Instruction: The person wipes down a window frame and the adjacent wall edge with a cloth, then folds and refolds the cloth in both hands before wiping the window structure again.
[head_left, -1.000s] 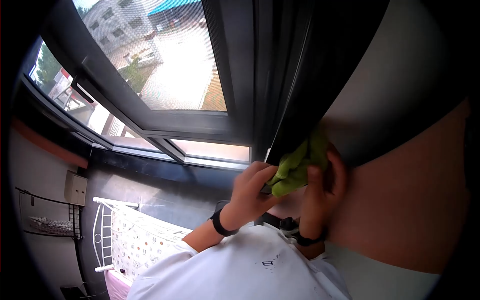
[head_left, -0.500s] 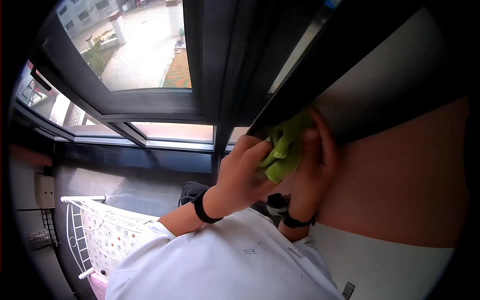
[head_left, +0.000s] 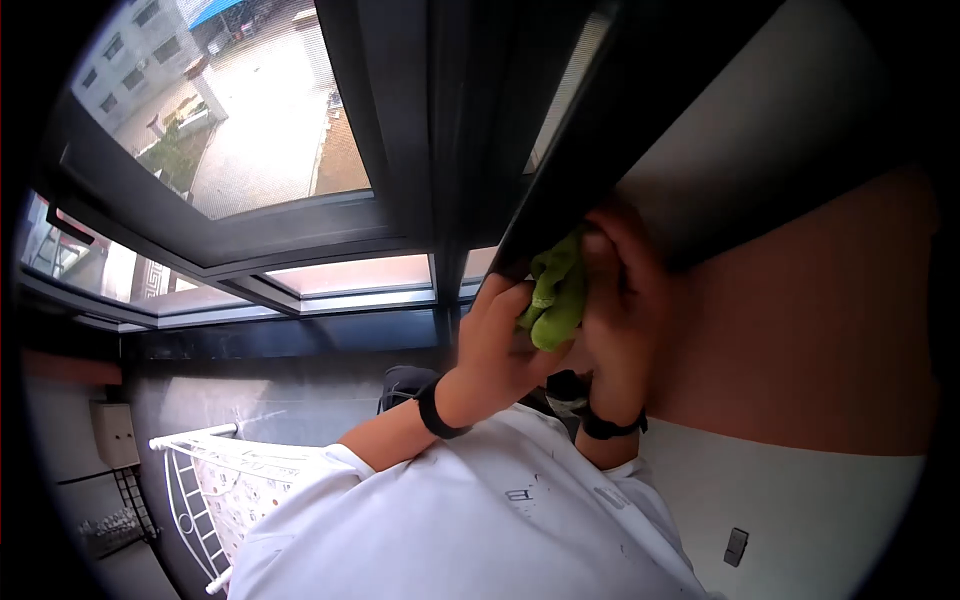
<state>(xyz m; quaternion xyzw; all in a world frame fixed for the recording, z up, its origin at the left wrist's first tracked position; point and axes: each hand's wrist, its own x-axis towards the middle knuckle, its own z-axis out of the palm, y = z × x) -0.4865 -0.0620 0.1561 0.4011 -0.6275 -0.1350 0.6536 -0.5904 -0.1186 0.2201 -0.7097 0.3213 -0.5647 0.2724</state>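
Note:
A bunched green cloth point(head_left: 560, 300) is held between both hands, close to the dark edge of the window frame point(head_left: 540, 200). My left hand point(head_left: 495, 335) is closed on the cloth's left side, its fingertips partly hidden behind the folds. On the other side my right hand point(head_left: 625, 290) wraps round the cloth, with its fingers bent over the top. Each wrist wears a black band.
A screened window point(head_left: 240, 110) is at the upper left. Below it stands a white metal bed frame point(head_left: 195, 500) with patterned bedding. A brown and white wall point(head_left: 780, 340) is on the right, with a switch point(head_left: 736, 546) low down. A small cabinet point(head_left: 117, 435) is far left.
The view has shifted, so the window and bed lie further left than at first. Both hands have kept hold of the green cloth, which is now bunched more tightly, with less of it showing.

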